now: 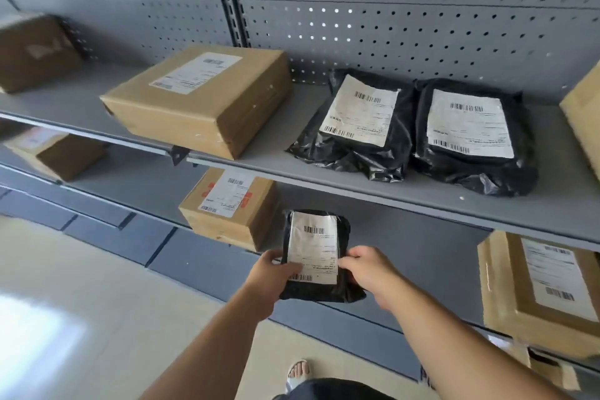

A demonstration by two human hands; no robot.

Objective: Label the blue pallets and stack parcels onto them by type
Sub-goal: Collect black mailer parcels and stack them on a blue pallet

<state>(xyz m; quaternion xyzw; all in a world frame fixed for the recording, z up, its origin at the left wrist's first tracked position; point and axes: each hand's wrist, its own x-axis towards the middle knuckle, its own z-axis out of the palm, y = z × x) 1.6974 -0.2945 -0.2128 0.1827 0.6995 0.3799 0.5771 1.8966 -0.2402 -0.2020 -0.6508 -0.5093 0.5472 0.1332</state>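
Closest to me is a sandalled foot [300, 370] on the pale floor [81, 286], and both bare forearms reach up and forward from there. The left hand [274, 273] has its thumb pressed on the lower left corner of the white label [313, 247], with its fingers tucked out of sight underneath. The right hand [367, 269] is curled over the right edge, knuckles up. Between them they're gripping a small black parcel [316, 253], label side up and tipped a bit. It's held in the air just in front of the lower shelf [422, 253], not resting on anything.

Counting outward, that's three black bag parcels in all. One is the held one, and the other two [357, 127] [470, 136] lie flat side by side on the upper shelf [324, 178], touching, labels up.

I count six cardboard boxes. The upper shelf has a big one in the middle [198, 97], a blurry one far left [32, 52] and a sliver at the right edge [584, 120]. The lower shelf has one on the left [55, 153], one with red markings [227, 208] just behind the held parcel, and one on the right [535, 286]. A grey pegboard back [389, 26] runs behind it all.
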